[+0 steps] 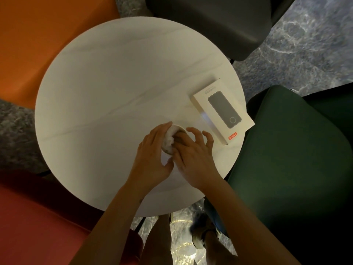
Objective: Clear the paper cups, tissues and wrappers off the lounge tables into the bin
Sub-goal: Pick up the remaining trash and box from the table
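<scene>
Two hands meet over a white paper cup point(178, 129) that stands on the near right part of the round white table point(107, 88). The left hand point(152, 153) curls around the cup's left side, its fingers reaching up to the rim and its thumb low against the wall. The right hand point(193, 157) comes in from the right with its fingers spread and bent; its first fingers press down on a crumpled white tissue point(169, 139) that sits in the mouth of the cup, while the outer fingers stand free above the table. Most of the cup is hidden by the two hands, so only an arc of the rim and a strip of the wall show.

Just beside the right hand, toward the table's right edge, lies a flat cream box point(222, 109) with a picture of a grey device on its lid and a small red label at its near corner. Around the table stand an orange seat point(44, 41) at the far left, a dark grey chair point(210, 22) at the far side, a dark green chair point(296, 159) at the right and a red seat point(38, 217) at the near left. Below the table's near edge the person's legs and one shoe point(198, 240) show on a marbled grey floor point(305, 44).
</scene>
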`<act>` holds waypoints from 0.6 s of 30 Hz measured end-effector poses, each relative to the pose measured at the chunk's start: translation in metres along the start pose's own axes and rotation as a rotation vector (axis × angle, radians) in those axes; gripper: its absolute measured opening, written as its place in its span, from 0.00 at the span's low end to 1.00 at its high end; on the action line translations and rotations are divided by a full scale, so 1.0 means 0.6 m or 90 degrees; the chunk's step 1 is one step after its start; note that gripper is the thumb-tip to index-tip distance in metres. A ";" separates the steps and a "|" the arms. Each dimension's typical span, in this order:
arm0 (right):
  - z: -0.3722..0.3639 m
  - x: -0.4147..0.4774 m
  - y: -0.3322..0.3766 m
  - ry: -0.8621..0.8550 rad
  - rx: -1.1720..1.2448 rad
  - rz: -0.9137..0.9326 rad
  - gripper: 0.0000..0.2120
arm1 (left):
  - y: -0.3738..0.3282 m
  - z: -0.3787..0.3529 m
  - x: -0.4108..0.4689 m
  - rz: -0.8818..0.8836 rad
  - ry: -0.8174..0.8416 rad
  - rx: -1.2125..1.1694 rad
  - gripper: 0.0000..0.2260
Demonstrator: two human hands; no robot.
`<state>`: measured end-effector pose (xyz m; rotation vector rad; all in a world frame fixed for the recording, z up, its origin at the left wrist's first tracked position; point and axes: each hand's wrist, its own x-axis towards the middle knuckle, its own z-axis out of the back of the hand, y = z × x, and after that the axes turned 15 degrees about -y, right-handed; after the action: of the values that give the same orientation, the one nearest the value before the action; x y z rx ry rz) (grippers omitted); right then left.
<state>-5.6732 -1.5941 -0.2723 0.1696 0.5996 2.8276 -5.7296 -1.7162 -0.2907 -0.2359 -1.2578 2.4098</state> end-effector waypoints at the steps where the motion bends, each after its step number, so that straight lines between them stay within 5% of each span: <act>1: 0.001 -0.001 -0.003 -0.015 0.024 -0.004 0.17 | -0.001 -0.002 0.002 -0.003 -0.007 -0.006 0.36; 7: 0.015 -0.003 -0.020 -0.184 0.101 0.016 0.11 | -0.014 -0.015 0.017 -0.045 -0.097 0.007 0.30; 12: 0.026 0.015 -0.057 -0.370 0.200 -0.202 0.14 | -0.012 -0.018 0.034 0.030 -0.074 0.017 0.34; 18: 0.004 0.058 -0.151 -0.182 -0.068 -0.392 0.47 | -0.026 -0.013 0.059 0.034 -0.111 0.004 0.35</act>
<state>-5.6872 -1.5036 -0.3057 0.3024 0.3549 2.1812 -5.7543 -1.6872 -0.2811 -0.0582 -1.3334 2.5263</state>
